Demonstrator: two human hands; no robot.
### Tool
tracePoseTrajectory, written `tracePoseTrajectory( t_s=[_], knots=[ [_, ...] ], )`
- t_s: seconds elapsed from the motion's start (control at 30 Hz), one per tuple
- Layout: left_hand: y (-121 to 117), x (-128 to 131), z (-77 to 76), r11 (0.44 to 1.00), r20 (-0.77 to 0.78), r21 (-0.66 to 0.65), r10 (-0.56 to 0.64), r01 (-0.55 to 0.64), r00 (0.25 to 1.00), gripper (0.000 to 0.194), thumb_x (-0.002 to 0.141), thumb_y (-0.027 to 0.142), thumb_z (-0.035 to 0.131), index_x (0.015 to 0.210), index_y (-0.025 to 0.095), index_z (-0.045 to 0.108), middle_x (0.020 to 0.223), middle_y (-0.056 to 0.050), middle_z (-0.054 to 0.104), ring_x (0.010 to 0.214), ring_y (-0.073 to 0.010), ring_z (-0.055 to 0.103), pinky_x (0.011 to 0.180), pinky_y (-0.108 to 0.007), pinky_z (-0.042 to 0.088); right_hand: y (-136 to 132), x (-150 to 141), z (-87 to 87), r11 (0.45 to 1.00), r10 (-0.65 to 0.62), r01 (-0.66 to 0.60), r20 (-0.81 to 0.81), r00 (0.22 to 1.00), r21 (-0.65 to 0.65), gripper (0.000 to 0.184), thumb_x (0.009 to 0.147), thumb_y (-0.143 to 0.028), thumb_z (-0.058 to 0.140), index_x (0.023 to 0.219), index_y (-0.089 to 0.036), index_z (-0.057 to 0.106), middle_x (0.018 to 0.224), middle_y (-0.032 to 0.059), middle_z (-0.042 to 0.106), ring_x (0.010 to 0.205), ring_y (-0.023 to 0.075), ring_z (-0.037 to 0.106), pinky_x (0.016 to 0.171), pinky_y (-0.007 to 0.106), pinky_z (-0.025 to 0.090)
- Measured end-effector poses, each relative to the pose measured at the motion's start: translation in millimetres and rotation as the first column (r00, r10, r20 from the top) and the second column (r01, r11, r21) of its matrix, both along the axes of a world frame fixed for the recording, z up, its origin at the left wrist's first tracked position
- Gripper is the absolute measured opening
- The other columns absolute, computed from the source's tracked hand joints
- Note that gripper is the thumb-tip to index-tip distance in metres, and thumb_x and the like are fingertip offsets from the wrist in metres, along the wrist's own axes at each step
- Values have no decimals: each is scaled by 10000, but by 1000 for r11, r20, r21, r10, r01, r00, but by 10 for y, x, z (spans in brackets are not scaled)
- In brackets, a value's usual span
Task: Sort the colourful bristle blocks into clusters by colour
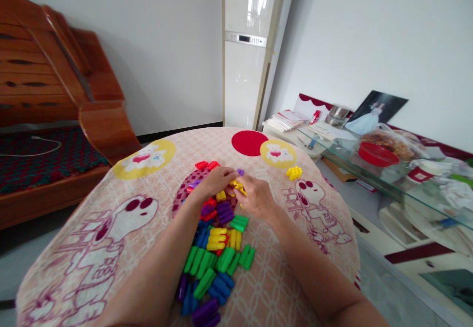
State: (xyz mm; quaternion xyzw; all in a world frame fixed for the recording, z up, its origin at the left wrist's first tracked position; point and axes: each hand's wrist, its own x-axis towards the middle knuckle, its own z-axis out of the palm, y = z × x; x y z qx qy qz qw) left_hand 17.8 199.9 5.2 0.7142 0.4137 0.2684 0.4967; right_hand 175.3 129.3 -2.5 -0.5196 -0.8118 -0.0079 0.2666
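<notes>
Between my two bare hands I have a few small yellow plastic blocks (pixel 238 187), near the middle of the round table; the left hand (pixel 220 180) has its fingers closed on them from one side and the right hand (pixel 257 195) pinches them from the other, though the fingers hide exactly how the pieces meet. A small purple block (pixel 240 172) shows just beyond my fingertips, and a loose pile of green, blue, purple, red and yellow plastic blocks (pixel 216 248) spreads from under my hands toward me, over the pink patterned tablecloth (pixel 148 238). A yellow block cluster (pixel 294 173) sits apart, off to the right. For containers, I see a red plastic bowl (pixel 379 154) on the glass shelf (pixel 391 184) at the right, with brownish contents in a clear plastic bag (pixel 399 142) at its top; I cannot tell what they are. Near it stands a white and maroon container (pixel 423 173), its contents unclear to me, and farther back are shiny metal pots (pixel 337 115), whose insides I cannot see. My left forearm runs up and rightward from the bottom edge, my right forearm up and leftward from the lower right, and both hands meet over the far end of the pile, fingers bent inward.
</notes>
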Motion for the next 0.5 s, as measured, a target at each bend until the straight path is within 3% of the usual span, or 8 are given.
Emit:
tracePoseTrajectory(
  t_s=[0.13,0.27,0.37,0.43,0.5],
  knots=[
    [-27,6,-3,979,172,-203,30,6,985,399,798,544,606,855,153,661,698,-39,705,656,-212,700,634,-321,568,78,112,37,996,-86,78,-198,976,-47,128,888,-237,573,872,-171,682,774,56,720,715,164,663,670,245,462],
    [-31,-23,20,984,280,-174,28,23,959,467,789,559,651,966,127,678,857,-106,741,763,-215,721,684,-320,579,179,346,112,990,-116,58,-523,844,-126,163,830,-297,594,809,-171,697,676,20,695,599,142,635,567,224,462],
    [37,-103,3,993,253,-102,91,-67,963,473,770,537,675,986,115,682,885,-114,738,767,-205,719,691,-319,583,249,728,218,965,-261,198,-680,686,-170,266,779,-392,612,838,-153,714,676,26,697,529,151,613,496,240,463],
    [117,-179,-48,983,221,-50,186,-179,957,439,751,499,687,968,118,684,847,-96,733,731,-203,714,666,-321,585,278,1055,285,901,-398,399,-693,602,-171,330,761,-423,605,861,-134,728,684,47,704,536,171,617,498,261,468],
    [204,-255,-131,954,207,2,294,-301,933,381,741,451,682,934,123,687,808,-78,728,704,-201,708,645,-319,583,285,1371,319,786,-540,605,-619,570,-129,341,761,-417,590,819,-116,740,672,78,703,585,204,639,548,286,479]
  ],
)
